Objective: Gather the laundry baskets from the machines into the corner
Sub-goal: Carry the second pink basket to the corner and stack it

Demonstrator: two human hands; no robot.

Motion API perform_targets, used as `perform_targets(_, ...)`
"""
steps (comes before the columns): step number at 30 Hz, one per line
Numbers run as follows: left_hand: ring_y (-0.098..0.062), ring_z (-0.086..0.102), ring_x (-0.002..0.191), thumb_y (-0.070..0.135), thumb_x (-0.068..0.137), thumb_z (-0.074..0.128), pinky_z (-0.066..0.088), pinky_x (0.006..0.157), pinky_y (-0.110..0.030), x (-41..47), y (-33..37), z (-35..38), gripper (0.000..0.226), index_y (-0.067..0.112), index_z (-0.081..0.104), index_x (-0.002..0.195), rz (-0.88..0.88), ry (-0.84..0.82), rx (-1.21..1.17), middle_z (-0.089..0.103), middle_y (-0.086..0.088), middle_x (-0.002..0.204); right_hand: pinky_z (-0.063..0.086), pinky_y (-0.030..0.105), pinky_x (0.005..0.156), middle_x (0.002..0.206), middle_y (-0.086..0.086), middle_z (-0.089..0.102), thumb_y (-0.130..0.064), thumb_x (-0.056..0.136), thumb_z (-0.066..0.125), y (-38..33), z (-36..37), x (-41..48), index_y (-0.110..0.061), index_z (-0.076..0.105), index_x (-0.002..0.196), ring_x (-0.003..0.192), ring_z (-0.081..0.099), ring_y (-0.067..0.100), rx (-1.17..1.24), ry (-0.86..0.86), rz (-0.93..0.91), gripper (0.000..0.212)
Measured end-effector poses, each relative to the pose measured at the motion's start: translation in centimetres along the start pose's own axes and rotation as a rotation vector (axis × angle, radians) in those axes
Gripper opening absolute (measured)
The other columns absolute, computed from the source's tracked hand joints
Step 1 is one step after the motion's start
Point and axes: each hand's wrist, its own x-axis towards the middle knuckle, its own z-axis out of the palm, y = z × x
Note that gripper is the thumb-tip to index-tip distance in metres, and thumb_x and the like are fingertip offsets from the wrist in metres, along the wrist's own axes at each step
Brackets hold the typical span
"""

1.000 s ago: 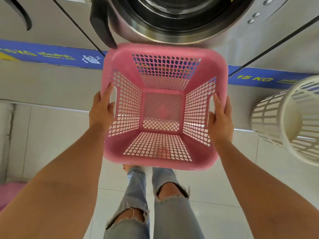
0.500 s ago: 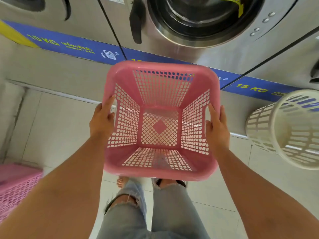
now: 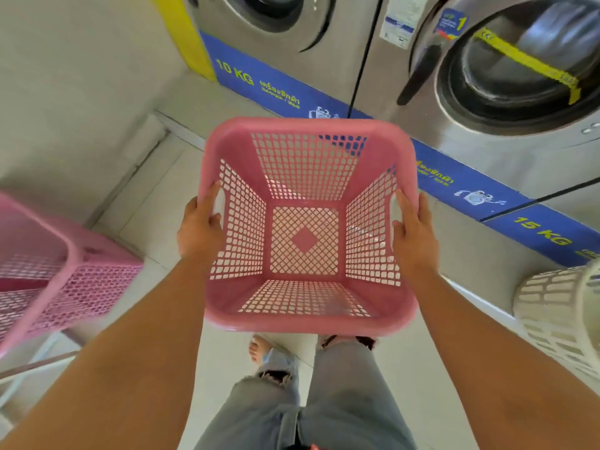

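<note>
I hold an empty pink square laundry basket (image 3: pixel 227 144) in the air in front of me, its open top facing the camera. My left hand (image 3: pixel 199 228) grips its left handle slot and my right hand (image 3: pixel 412 235) grips the right one. A second pink basket (image 3: pixel 74 274) sits at the left edge near the wall corner, partly cut off. A white round basket (image 3: pixel 558 306) lies tilted at the right edge, by the base of the machines.
Steel front-loading washers stand behind the basket: a 10 KG machine (image 3: pixel 292 37) and another one with yellow tape across its door (image 3: pixel 506 69). A blue strip runs along their base. The wall (image 3: pixel 74 76) is on the left. Tiled floor and my legs are below.
The view has swung left and the held basket has moved away from the taped washer toward the wall corner. The second pink basket has come further into view at the left.
</note>
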Motion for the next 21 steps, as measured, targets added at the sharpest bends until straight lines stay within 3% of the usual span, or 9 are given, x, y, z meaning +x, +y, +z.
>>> perform_targets(3,-0.028,0.060,0.085,0.008,0.095,0.044,0.055,0.071,-0.041,-1.4,-5.4,-4.4,0.068,0.051,0.028,0.146,-0.073,0.077,-0.017,0.048,-0.006,0.138,0.049,0.043,0.084,0.164,-0.004,0.010,-0.017,0.097,0.044,-5.3,2.8,-1.5,-0.040,0.032,0.148,0.122,0.055,0.036,0.004,-0.026,-0.117,0.057)
perform_targets(8,-0.033,0.063,0.099,0.008,0.095,0.042,0.058,0.076,-0.050,-4.3,-14.6,-11.4,0.068,0.057,0.030,0.139,-0.197,0.258,-0.094,0.042,-0.004,0.146,0.050,0.043,0.085,0.164,-0.006,0.007,-0.018,0.098,0.042,-15.1,7.7,-4.8,-0.039,0.030,0.149,0.126,0.053,0.031,0.023,-0.081,-0.324,0.056)
perform_targets(11,-0.026,0.061,0.090,0.010,0.098,0.040,0.055,0.075,-0.038,-6.2,-19.5,-15.6,0.063,0.056,0.033,0.139,-0.314,0.375,-0.155,0.046,-0.004,0.135,0.050,0.041,0.085,0.164,-0.006,0.007,-0.015,0.099,0.042,-20.9,10.4,-7.3,-0.039,0.030,0.149,0.132,0.048,0.026,0.056,-0.093,-0.444,0.057)
perform_targets(13,-0.028,0.062,0.088,0.011,0.097,0.038,0.051,0.068,-0.038,-7.7,-21.9,-18.2,0.061,0.054,0.035,0.140,-0.361,0.471,-0.122,0.047,-0.003,0.134,0.048,0.038,0.084,0.164,-0.004,0.008,-0.013,0.098,0.041,-24.4,11.8,-8.9,-0.039,0.032,0.148,0.134,0.045,0.024,0.102,-0.094,-0.521,0.057)
perform_targets(16,-0.033,0.063,0.098,0.013,0.095,0.040,0.048,0.071,-0.040,-9.9,-25.2,-21.4,0.059,0.052,0.039,0.139,-0.389,0.647,-0.084,0.049,-0.002,0.136,0.047,0.035,0.080,0.164,0.000,0.010,-0.011,0.098,0.040,-29.2,13.4,-11.3,-0.039,0.033,0.148,0.135,0.044,0.023,0.154,-0.073,-0.653,0.058)
perform_targets(19,-0.028,0.057,0.117,0.015,0.093,0.041,0.048,0.078,-0.039,-11.8,-28.1,-24.0,0.060,0.055,0.040,0.137,-0.452,0.803,-0.131,0.043,0.003,0.146,0.044,0.027,0.079,0.163,0.003,0.012,-0.007,0.097,0.040,-33.7,14.7,-13.6,-0.037,0.033,0.148,0.137,0.042,0.022,0.198,-0.060,-0.773,0.060)
perform_targets(21,-0.029,0.058,0.113,0.017,0.092,0.040,0.047,0.077,-0.038,-12.8,-30.0,-25.6,0.060,0.057,0.040,0.136,-0.502,0.887,-0.151,0.046,0.000,0.142,0.041,0.023,0.079,0.163,0.003,0.013,-0.007,0.098,0.040,-36.4,15.5,-15.0,-0.037,0.033,0.149,0.139,0.040,0.020,0.221,-0.064,-0.833,0.059)
